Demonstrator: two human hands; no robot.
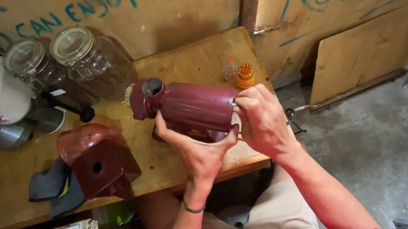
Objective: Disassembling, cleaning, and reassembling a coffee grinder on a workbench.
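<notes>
We held a maroon grinder body (pixel 190 108) on its side at the frame's centre, above the wooden table (pixel 192 63). Our left hand (pixel 200 149) cupped it from below, fingers curled around it. Our right hand (pixel 262 120) gripped its base end, fingers closed. A maroon hopper piece (pixel 97 162) lay lower left; two glass jars (pixel 76 63) stood upper left.

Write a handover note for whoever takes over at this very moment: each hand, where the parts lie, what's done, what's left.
Left hand: grips the maroon appliance body from below, held on its side above the wooden table.
Right hand: at the body's base end, pinching a thin metal tool, barely visible.
Matching maroon housing part lies apart on the table, so the unit is partly dismantled.
Orange screwdriver bit set stands by the far edge.
Left: whatever is being worked at the base; I can't see it.
</notes>
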